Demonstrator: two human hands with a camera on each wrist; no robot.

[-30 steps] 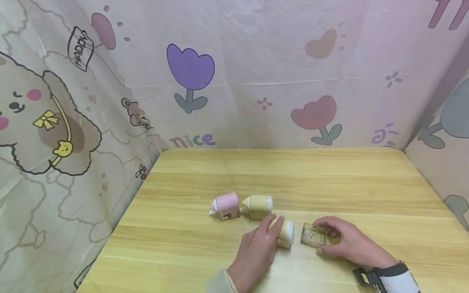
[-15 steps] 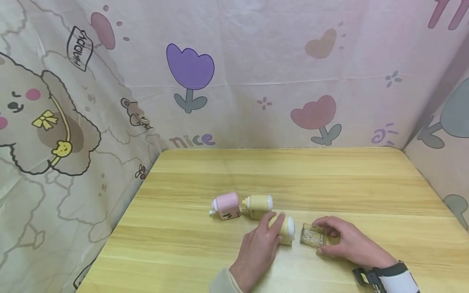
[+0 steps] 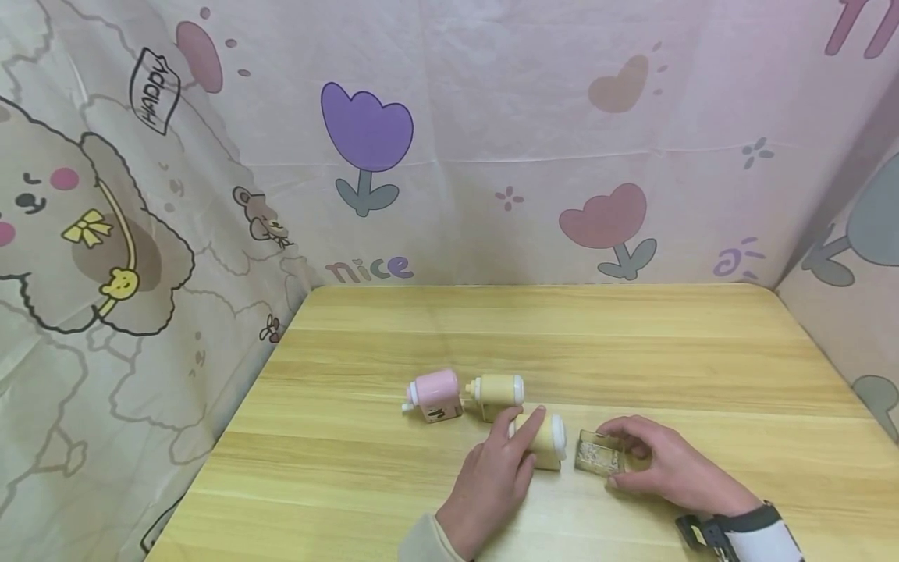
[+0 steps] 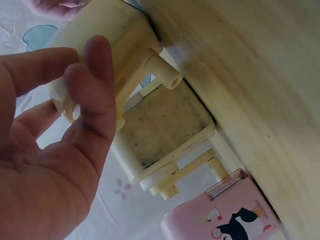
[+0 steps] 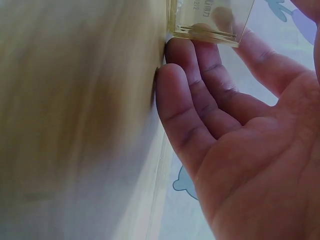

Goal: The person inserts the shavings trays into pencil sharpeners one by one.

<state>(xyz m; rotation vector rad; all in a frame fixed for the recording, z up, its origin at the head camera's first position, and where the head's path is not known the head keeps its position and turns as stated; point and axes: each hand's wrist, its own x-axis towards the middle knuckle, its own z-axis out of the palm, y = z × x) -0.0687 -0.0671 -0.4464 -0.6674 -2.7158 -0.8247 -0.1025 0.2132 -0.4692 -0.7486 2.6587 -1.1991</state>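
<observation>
Near the front of the table my left hand [image 3: 488,484] grips a yellow crank pencil sharpener [image 3: 548,441], thumb and fingers around its body. Its crank handle [image 4: 164,72] points toward the other sharpeners in the left wrist view. To its right, my right hand [image 3: 663,464] holds a clear yellowish shavings drawer [image 3: 597,455] between thumb and fingers, low at the table. Bits of shavings seem to lie inside it. A small gap separates drawer and sharpener. In the right wrist view, the drawer [image 5: 210,25] shows printed lettering, and its upper part is cut off.
Behind the left hand stand a second yellow sharpener [image 3: 500,389] and, left of it, a pink sharpener [image 3: 435,396] with a penguin picture. The wooden table [image 3: 562,336] ends against a printed cloth [image 3: 477,94] at the back and sides.
The gripped yellow sharpener has turned slightly and sits more upright than a second ago. The right hand and drawer have barely moved.
</observation>
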